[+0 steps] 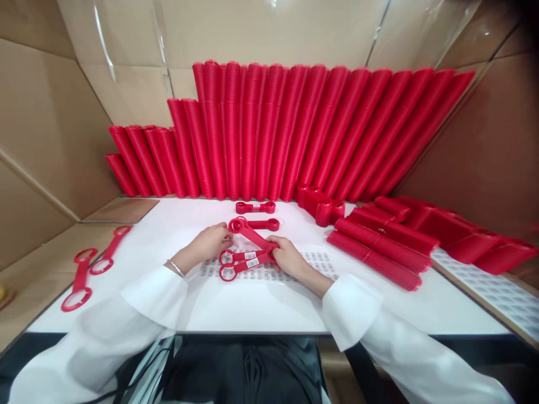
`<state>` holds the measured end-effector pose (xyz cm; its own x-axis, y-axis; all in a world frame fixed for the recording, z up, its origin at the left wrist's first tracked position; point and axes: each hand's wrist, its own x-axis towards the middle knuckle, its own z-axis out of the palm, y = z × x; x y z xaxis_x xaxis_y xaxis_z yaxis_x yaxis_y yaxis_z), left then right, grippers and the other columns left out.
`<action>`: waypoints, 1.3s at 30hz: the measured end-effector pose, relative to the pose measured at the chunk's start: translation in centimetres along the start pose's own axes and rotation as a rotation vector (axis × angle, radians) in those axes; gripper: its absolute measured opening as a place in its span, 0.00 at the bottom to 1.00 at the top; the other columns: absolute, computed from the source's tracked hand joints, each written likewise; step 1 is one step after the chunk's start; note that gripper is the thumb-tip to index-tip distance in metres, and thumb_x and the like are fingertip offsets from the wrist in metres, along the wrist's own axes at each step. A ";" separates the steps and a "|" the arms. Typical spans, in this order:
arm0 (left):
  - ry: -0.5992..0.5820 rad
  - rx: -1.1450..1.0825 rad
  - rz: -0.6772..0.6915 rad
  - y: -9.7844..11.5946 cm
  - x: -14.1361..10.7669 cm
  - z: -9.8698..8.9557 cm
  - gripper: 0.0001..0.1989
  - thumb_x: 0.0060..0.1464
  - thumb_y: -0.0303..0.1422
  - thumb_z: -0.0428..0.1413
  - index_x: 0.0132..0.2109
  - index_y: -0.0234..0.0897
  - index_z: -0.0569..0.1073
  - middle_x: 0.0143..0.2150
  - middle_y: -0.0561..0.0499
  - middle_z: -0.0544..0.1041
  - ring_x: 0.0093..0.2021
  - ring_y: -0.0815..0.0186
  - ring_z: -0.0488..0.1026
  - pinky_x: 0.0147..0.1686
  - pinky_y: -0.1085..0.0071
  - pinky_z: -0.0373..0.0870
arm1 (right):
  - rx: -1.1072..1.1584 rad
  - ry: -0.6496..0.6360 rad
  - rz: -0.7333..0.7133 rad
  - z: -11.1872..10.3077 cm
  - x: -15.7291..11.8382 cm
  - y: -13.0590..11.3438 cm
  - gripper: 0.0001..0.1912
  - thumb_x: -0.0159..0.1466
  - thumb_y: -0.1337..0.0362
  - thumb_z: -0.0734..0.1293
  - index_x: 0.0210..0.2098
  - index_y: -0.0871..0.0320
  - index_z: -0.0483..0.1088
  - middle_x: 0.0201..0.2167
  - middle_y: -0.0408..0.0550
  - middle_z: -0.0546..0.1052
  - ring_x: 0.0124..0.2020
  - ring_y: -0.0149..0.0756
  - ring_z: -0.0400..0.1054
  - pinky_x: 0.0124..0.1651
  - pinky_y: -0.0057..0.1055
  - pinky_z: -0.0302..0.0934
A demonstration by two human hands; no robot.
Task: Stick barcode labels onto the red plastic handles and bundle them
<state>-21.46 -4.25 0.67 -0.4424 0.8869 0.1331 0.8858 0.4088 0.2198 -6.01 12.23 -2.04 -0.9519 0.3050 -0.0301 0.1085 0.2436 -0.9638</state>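
Observation:
My right hand (287,256) grips several flat red plastic pieces with a ring at each end, fanned out to the left. Two of these fanned pieces (248,263) carry white barcode labels; the upper ones (254,237) show no label. My left hand (214,242) is closed, its fingertips beside the rings of the upper pieces; whether it pinches anything is hidden. Beneath both hands lies a sheet of small printed labels (314,262). Just beyond them rest a red stack (263,225) and another stack with a white label (255,207).
Tall stacks of red pieces (252,134) lean along the cardboard wall (126,95). More stacks (379,247) lie at the right, beside another label sheet (488,292). Two single red pieces (81,275) lie on the white table (252,308) near its left edge.

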 end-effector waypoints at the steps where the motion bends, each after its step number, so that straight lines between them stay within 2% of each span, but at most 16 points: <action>1: 0.003 -0.007 -0.014 -0.2 0.0 -0.1 0.09 0.51 0.32 0.49 0.33 0.37 0.74 0.37 0.48 0.73 0.35 0.64 0.70 0.37 0.71 0.64 | -0.006 0.002 0.005 -0.1 0.0 0.0 0.12 0.47 0.76 0.53 0.27 0.58 0.63 0.12 0.37 0.64 0.09 0.26 0.54 0.11 0.22 0.44; 3: 0.000 -0.066 -0.030 -0.6 -0.1 -0.6 0.09 0.50 0.33 0.49 0.31 0.37 0.74 0.34 0.49 0.73 0.32 0.66 0.70 0.35 0.71 0.64 | -0.016 0.013 0.015 -0.2 0.0 -0.1 0.12 0.47 0.75 0.53 0.28 0.58 0.63 0.12 0.37 0.64 0.09 0.26 0.55 0.11 0.22 0.45; 6: -0.018 -0.327 -0.039 -0.6 -0.3 -1.6 0.10 0.49 0.36 0.51 0.30 0.35 0.72 0.29 0.51 0.73 0.28 0.68 0.68 0.31 0.73 0.64 | -0.028 0.026 0.020 -0.2 0.2 0.0 0.12 0.48 0.75 0.53 0.27 0.58 0.63 0.13 0.37 0.64 0.10 0.27 0.55 0.11 0.22 0.45; 11: -0.047 -0.781 -0.122 2.6 -0.5 -2.1 0.11 0.46 0.38 0.54 0.29 0.33 0.69 0.19 0.57 0.65 0.19 0.74 0.60 0.20 0.77 0.55 | -0.050 0.053 -0.069 0.3 0.0 0.2 0.13 0.47 0.75 0.53 0.28 0.58 0.64 0.15 0.38 0.65 0.13 0.26 0.56 0.15 0.23 0.48; 15: -0.007 -0.900 -0.190 4.6 -0.3 -1.6 0.10 0.46 0.37 0.54 0.31 0.33 0.69 0.18 0.58 0.62 0.16 0.76 0.55 0.17 0.78 0.49 | -0.105 0.088 -0.156 0.5 -0.2 -0.1 0.13 0.47 0.74 0.53 0.27 0.59 0.64 0.17 0.39 0.65 0.17 0.27 0.58 0.20 0.23 0.50; 19: 0.016 -0.926 -0.198 4.8 -0.3 -1.5 0.10 0.48 0.37 0.54 0.31 0.32 0.69 0.17 0.58 0.60 0.16 0.76 0.54 0.16 0.78 0.49 | -0.105 0.093 -0.193 0.5 -0.4 -0.3 0.13 0.46 0.74 0.53 0.26 0.58 0.65 0.18 0.39 0.66 0.19 0.28 0.58 0.23 0.24 0.51; 25: 0.017 -0.885 -0.206 4.9 -0.4 -1.5 0.10 0.49 0.37 0.53 0.33 0.32 0.71 0.19 0.57 0.62 0.17 0.75 0.56 0.17 0.77 0.52 | -0.071 0.089 -0.193 0.6 -0.6 -0.4 0.13 0.46 0.73 0.53 0.27 0.58 0.65 0.20 0.40 0.67 0.22 0.29 0.60 0.25 0.25 0.53; 31: 0.066 -0.740 -0.161 5.0 -0.4 -1.3 0.12 0.51 0.38 0.52 0.33 0.33 0.72 0.17 0.58 0.60 0.17 0.74 0.54 0.18 0.76 0.49 | -0.062 0.084 -0.186 0.6 -0.6 -0.3 0.12 0.47 0.73 0.53 0.27 0.58 0.64 0.20 0.39 0.66 0.21 0.29 0.59 0.24 0.25 0.52; 35: 0.174 -0.349 -0.119 5.6 -0.9 -1.2 0.10 0.54 0.37 0.49 0.35 0.36 0.71 0.20 0.56 0.65 0.22 0.70 0.62 0.23 0.73 0.54 | -0.069 0.065 -0.220 0.6 -0.7 -0.5 0.12 0.47 0.73 0.53 0.27 0.59 0.64 0.20 0.39 0.66 0.21 0.28 0.58 0.25 0.25 0.52; 39: 0.307 0.128 -0.005 6.2 -1.3 -1.0 0.12 0.58 0.39 0.46 0.37 0.37 0.70 0.33 0.49 0.72 0.36 0.63 0.67 0.32 0.70 0.60 | -0.052 0.042 -0.240 0.6 -0.9 -0.7 0.14 0.47 0.74 0.53 0.29 0.58 0.64 0.20 0.39 0.66 0.21 0.28 0.58 0.25 0.24 0.52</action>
<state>-15.49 -3.07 2.82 -0.4512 0.7865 0.4218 0.8853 0.4541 0.1003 -5.43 11.24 -1.51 -0.9395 0.2703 0.2103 -0.1039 0.3602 -0.9271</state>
